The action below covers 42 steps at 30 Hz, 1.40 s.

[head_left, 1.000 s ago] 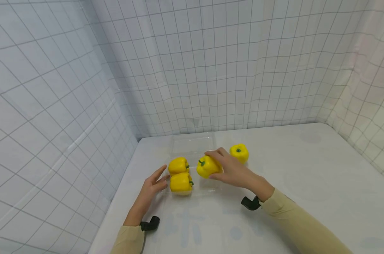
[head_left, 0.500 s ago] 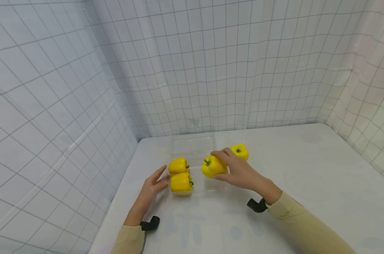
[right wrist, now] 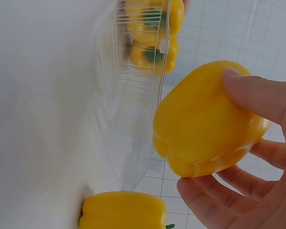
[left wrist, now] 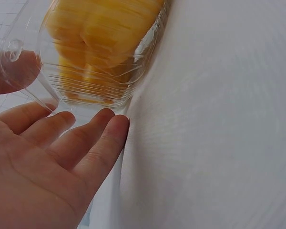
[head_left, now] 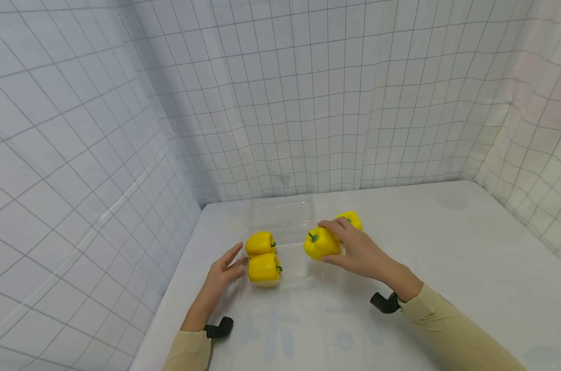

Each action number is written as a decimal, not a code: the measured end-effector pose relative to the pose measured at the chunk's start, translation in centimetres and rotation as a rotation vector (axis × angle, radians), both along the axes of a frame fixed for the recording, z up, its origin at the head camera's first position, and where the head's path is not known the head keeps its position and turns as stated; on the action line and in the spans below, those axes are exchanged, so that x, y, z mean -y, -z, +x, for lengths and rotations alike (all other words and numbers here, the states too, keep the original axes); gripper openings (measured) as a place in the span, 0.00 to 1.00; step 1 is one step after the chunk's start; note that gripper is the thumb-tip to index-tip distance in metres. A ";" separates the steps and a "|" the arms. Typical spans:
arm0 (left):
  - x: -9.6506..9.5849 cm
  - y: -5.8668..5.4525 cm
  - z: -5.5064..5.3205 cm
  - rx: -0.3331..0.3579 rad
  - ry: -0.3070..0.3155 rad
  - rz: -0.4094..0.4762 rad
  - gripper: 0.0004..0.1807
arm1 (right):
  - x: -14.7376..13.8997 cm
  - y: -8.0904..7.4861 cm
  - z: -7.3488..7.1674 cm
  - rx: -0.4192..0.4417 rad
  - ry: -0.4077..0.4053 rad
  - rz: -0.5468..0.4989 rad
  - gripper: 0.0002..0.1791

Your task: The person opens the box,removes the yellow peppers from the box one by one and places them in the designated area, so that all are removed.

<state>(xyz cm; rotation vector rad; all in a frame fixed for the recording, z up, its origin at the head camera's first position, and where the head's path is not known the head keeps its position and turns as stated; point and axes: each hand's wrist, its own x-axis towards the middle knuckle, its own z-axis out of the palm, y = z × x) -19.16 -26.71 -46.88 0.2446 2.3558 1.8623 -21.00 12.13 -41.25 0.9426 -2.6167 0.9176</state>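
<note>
My right hand (head_left: 365,253) grips a yellow bell pepper (head_left: 320,243), thumb on one side and fingers on the other. In the right wrist view that pepper (right wrist: 207,121) is held up beside the clear plastic clamshell box (right wrist: 133,102). Two yellow peppers, a rear one (head_left: 260,243) and a front one (head_left: 264,267), lie side by side in the box's left half. My left hand (head_left: 221,276) is at the box's left end; in the left wrist view its fingers (left wrist: 93,138) are extended against or close beside the ribbed plastic wall (left wrist: 93,93).
Another yellow pepper (head_left: 352,218) lies on the white table (head_left: 438,257) right of the box, partly hidden by my right hand. The box's clear lid (head_left: 282,212) lies folded back behind it. Grid-patterned white curtains (head_left: 285,103) hang behind and on both sides.
My right hand has carried its pepper rightward, from above the box's middle toward its right end, and now partly covers the loose pepper. The left hand has stayed in place.
</note>
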 end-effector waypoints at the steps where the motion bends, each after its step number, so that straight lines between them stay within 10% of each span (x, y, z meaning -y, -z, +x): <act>1: 0.0 0.0 0.0 -0.003 0.001 0.000 0.36 | -0.2 0.0 0.1 -0.002 0.007 -0.002 0.40; 42: -0.1 0.0 0.1 -0.012 -0.008 -0.004 0.35 | -5.0 4.2 0.2 0.057 0.085 -0.118 0.44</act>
